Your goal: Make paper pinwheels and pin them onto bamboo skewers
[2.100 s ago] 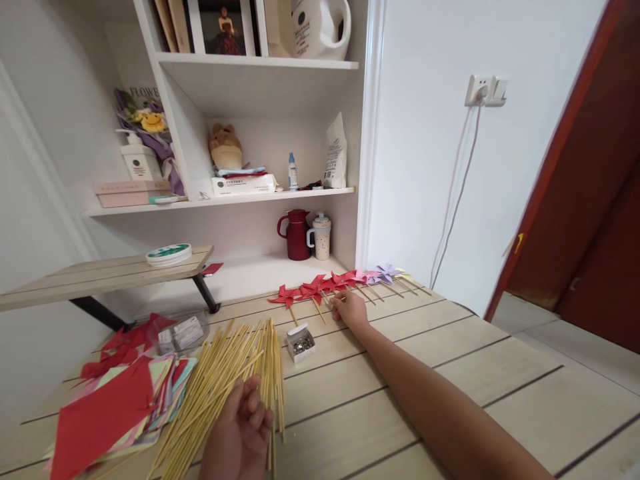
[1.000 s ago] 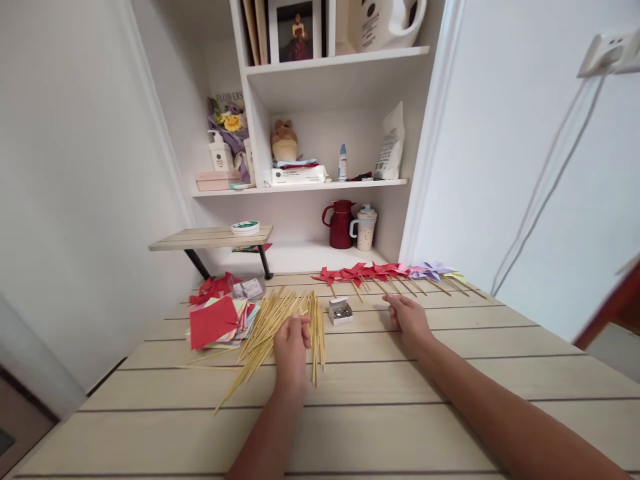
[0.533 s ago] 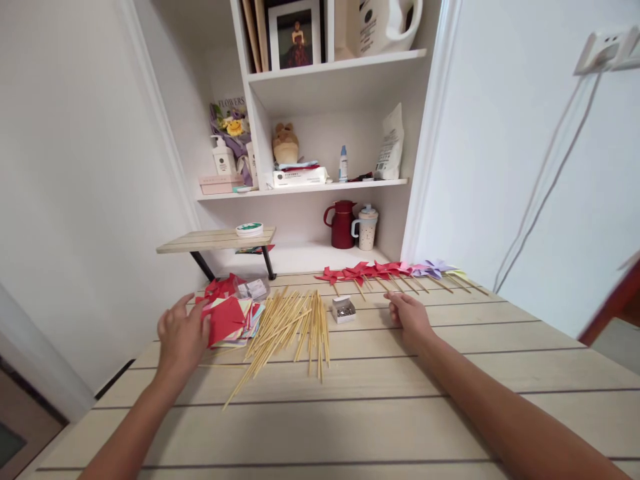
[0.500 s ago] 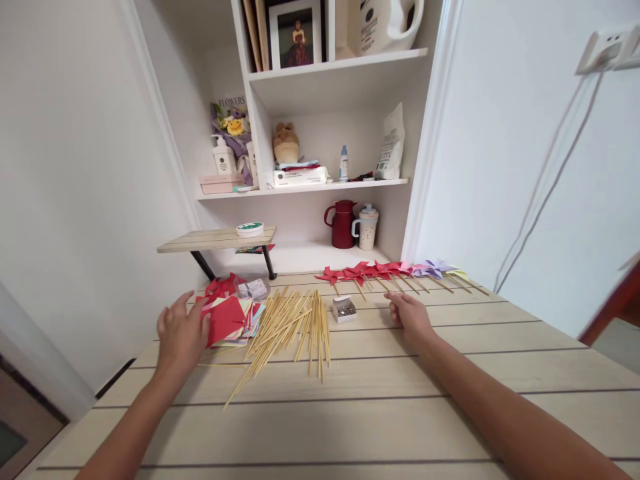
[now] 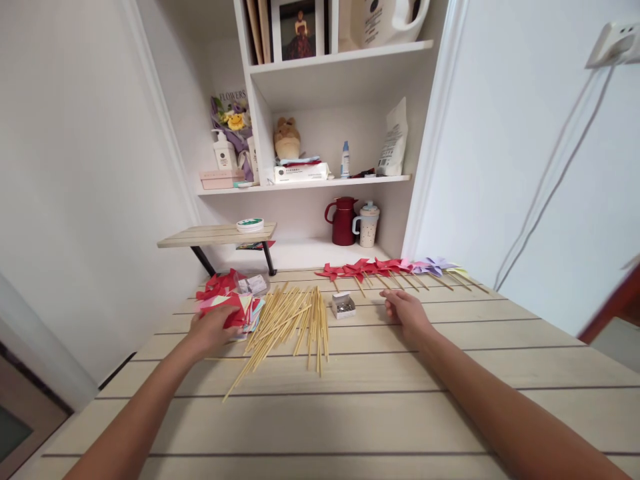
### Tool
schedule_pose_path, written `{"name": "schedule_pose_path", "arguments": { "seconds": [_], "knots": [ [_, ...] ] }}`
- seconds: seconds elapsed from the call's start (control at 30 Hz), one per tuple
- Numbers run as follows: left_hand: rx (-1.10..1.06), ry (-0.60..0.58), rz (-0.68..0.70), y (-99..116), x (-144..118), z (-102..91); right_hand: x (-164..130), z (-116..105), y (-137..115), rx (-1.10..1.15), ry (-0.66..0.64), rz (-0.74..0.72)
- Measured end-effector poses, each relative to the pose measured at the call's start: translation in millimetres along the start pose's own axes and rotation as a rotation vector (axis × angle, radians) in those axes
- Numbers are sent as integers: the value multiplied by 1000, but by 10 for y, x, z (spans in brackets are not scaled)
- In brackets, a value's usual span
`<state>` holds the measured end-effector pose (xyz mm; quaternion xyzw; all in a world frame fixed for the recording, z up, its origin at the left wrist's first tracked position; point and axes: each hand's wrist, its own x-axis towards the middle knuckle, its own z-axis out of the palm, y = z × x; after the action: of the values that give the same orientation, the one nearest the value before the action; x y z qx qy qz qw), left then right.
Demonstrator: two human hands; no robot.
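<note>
My left hand [image 5: 214, 330] is at the stack of coloured paper pieces [image 5: 254, 317], its fingers pressed together on a red piece of paper [image 5: 239, 308] at the top. My right hand [image 5: 406, 312] rests low over the table with its fingers curled in a pinch; whatever they may hold is too small to make out. Beside it stands a small open white box [image 5: 344, 307] with tiny shiny metal pieces inside. Between the hands lies a loose pile of thin wooden sticks [image 5: 285, 323]. Paper pinwheels on sticks [image 5: 375, 269], red, pink, purple and yellow, lie in a row beyond my right hand.
Behind the paper stack are more red paper pieces [image 5: 217, 285] and a clear plastic box [image 5: 253, 285]. A small raised wooden stand [image 5: 210, 235] carries a round white tape roll [image 5: 250, 225]. A red jug [image 5: 343, 221] and a cup [image 5: 369, 225] stand in the shelf.
My left hand has moved right from the stack's left edge onto the paper, and its spread fingers have closed on a red piece. The right hand stays nearly in place, still pinched.
</note>
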<state>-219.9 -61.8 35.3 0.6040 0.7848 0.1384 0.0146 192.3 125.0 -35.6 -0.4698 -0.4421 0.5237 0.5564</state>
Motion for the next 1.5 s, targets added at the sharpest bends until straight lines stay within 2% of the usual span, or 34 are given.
{"name": "schedule_pose_path", "arguments": {
  "seconds": [0.13, 0.47, 0.63, 0.97, 1.17, 1.37, 1.5],
  "knots": [
    [-69, -86, 45, -23, -13, -61, -16, 0, -21, -4, -10, 15],
    [-129, -129, 85, -119, -70, -186, 6, 5, -20, -45, -78, 58],
    [-141, -90, 92, -211, -21, -135, 9, -3, 0, -52, -102, 62],
    [-138, -125, 176, -380, -21, -32, -47, 11, -47, -18, -117, 57],
    [-184, -144, 201, -384, -12, -44, -49, 10, -50, -10, -117, 59],
    [-186, -122, 217, -454, -7, -11, -43, 6, -39, -21, -119, 65],
    [-158, -93, 225, -418, -13, -2, -36, 6, -31, -22, -121, 65]
  ]
}}
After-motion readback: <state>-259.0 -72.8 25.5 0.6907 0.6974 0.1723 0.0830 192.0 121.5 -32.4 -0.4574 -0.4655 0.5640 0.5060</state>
